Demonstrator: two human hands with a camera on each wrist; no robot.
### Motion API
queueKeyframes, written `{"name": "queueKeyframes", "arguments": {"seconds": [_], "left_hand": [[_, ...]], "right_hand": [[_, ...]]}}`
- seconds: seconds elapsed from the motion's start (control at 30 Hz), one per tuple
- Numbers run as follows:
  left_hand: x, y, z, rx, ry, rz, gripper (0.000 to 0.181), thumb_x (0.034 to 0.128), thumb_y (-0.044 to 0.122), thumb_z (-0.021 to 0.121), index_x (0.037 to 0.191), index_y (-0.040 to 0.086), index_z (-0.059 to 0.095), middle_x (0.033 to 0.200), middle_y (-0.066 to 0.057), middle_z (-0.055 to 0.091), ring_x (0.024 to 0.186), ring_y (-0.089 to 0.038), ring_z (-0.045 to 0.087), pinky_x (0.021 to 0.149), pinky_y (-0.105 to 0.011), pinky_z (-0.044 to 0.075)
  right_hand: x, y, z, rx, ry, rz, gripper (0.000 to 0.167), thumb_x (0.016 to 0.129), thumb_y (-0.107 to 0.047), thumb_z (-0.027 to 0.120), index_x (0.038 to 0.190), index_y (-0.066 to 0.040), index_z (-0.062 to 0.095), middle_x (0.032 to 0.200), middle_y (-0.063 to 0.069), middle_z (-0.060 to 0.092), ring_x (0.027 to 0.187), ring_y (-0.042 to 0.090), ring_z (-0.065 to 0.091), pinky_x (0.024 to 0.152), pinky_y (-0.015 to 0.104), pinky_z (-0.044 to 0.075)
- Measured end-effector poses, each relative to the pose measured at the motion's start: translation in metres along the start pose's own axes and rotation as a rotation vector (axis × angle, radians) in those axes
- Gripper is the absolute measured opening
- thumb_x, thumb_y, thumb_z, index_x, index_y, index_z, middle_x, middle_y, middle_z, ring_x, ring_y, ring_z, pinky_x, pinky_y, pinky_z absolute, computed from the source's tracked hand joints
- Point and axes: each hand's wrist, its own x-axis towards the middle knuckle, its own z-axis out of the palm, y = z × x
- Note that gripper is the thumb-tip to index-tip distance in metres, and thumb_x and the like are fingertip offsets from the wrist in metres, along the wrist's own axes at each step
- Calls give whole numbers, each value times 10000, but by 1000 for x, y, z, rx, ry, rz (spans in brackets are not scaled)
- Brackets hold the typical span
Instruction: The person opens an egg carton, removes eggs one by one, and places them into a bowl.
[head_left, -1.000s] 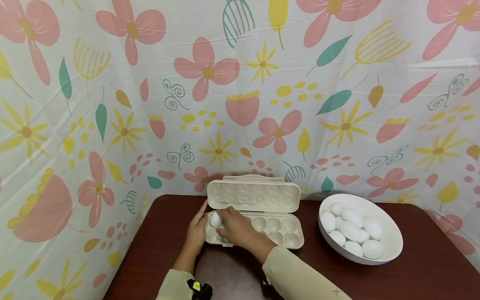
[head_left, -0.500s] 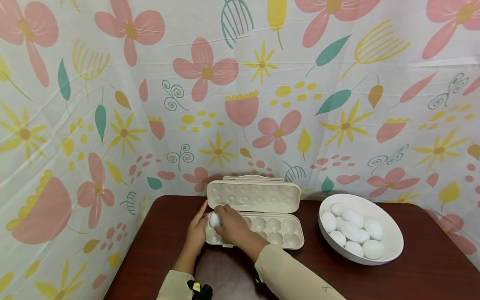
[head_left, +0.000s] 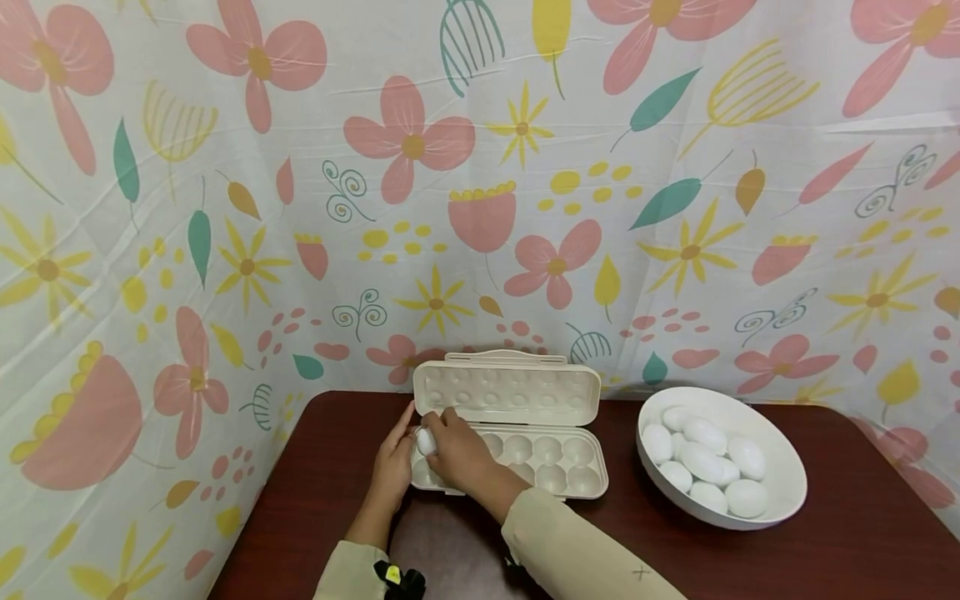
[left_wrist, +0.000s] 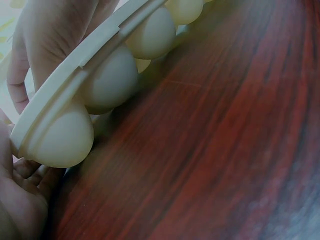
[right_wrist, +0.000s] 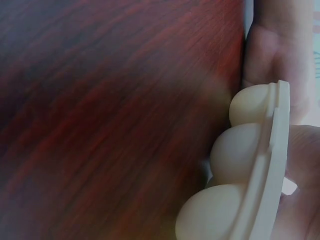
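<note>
An egg carton (head_left: 602,467) of cream plastic lies with its lid (head_left: 517,392) raised at the back, and several hollow cups show bare. At its left end a white egg (head_left: 426,441) is pinched by my right hand (head_left: 463,457), down at the back-left cup. My right arm crosses the tray's front edge. Along the carton's left side lies my left hand (head_left: 390,468), touching it with fingers fairly straight. From low down, the left wrist view shows the cups' undersides (left_wrist: 62,137) and the left hand's palm (left_wrist: 22,205) beside the end. Whether the egg is fully seated is hidden.
To the right stands a white bowl (head_left: 783,479) heaped with several white eggs (head_left: 703,461). Both sit on a dark red-brown wooden table (head_left: 300,517). A flower-printed cloth (head_left: 555,167) hangs close behind the lid and along the left.
My right hand has shifted slightly left and closer over the egg, which shows less and has moved a little left. The left hand, carton and bowl stay put.
</note>
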Motion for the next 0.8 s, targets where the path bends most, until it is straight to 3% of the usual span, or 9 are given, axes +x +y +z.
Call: {"name": "queueKeyframes", "arguments": {"seconds": [0.13, 0.4, 0.53, 0.8], "left_hand": [[5, -12, 1, 21, 20, 8, 517, 1086, 168, 365, 1566, 359, 370, 1430, -105, 582, 1309, -248, 522, 1046, -354, 457], [6, -17, 2, 36, 34, 32, 509, 1082, 195, 378, 1555, 384, 385, 1376, -78, 621, 1241, -229, 572, 959, -266, 494], [5, -18, 2, 29, 31, 37, 510, 1083, 190, 379, 1562, 364, 384, 1353, -83, 634, 1201, -223, 593, 935, -274, 509], [6, -16, 2, 27, 24, 30, 503, 1092, 200, 372, 1569, 358, 363, 1396, -101, 608, 1262, -251, 560, 1029, -392, 482]], "right_hand": [[1, -2, 1, -46, 9, -24, 435, 856, -190, 806, 1200, -143, 544, 1073, 99, 609, 885, 237, 637, 742, 324, 550], [1, 0, 6, -139, 46, -49, 412, 868, -237, 796, 1189, -116, 568, 1061, 74, 646, 877, 243, 628, 821, 344, 538], [-2, 2, 7, -97, 74, -38, 414, 864, -242, 798, 1195, -94, 597, 1069, 74, 640, 887, 234, 624, 826, 337, 539], [-5, 2, 2, 28, 128, 1, 436, 848, -230, 818, 1199, -83, 605, 1086, 101, 617, 853, 229, 661, 761, 338, 563]]}}
